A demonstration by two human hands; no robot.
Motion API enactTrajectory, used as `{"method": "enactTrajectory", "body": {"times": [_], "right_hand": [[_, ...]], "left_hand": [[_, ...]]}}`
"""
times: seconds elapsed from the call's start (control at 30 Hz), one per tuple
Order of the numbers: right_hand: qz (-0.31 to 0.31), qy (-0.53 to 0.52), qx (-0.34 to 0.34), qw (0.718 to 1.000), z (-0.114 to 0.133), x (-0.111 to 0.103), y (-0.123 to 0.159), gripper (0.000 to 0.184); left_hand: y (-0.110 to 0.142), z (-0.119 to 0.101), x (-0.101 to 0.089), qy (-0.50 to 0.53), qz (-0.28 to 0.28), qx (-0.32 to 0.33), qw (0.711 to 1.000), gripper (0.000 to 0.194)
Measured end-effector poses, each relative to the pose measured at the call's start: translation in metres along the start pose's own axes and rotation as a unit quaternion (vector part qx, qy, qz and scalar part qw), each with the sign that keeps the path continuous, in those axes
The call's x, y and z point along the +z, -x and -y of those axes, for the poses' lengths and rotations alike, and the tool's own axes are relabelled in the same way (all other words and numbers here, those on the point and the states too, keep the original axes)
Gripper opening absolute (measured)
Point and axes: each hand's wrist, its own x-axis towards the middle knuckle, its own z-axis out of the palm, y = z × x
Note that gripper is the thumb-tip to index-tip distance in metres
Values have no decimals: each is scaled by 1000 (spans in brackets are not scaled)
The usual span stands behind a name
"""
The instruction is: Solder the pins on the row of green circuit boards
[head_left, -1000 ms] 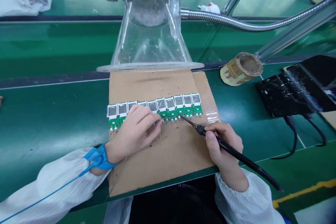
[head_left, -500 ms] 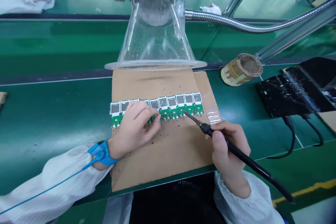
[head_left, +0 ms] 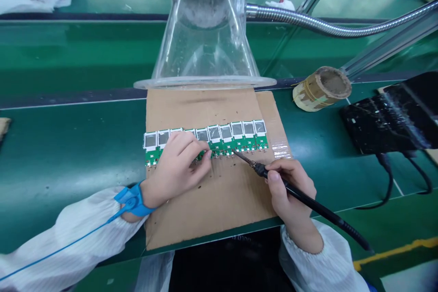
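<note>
Right hand [head_left: 290, 189] holds the iron [head_left: 321, 211] like a pen, thumb and fingers pinched round the grip. Versus half a second ago, the tip [head_left: 236, 153] has moved left and toward the worker: it was over the green of one board, now it's at the near edge of the row, by the small parts. Can't tell whether it touches. My read: the working spot is now that edge, about where it was a second ago.

Left hand [head_left: 181, 162] hasn't moved on the row, wrist in a blue strap [head_left: 135, 201]. Thumb and forefinger tips are close together just left of the iron; could be pinching something thin, too fine to tell.

Boards [head_left: 214, 134]: one row on the cardboard [head_left: 232, 191], partly under the left hand, running out both sides, right end past the tip. Clear hood [head_left: 208, 54] sits beyond both hands. On the counter [head_left: 68, 155], cup [head_left: 313, 93] is beyond the right hand, black box [head_left: 379, 123] off to its right.
</note>
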Motion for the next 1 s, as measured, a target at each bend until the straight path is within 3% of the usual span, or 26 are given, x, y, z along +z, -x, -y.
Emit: {"method": "enactTrajectory", "body": {"times": [0.63,0.87,1.0], "right_hand": [[2,21,-32,999,1,0,-1,3],[-20,1,-9,1000,-3,0,4,3],[-5,2,-6,1000,-2,0,2,5]], "left_hand": [[2,2,2,4,41,30,999,17],[2,3,1,14,-1,20,1000,18],[3,4,0,8,8,8,1000,18]]}}
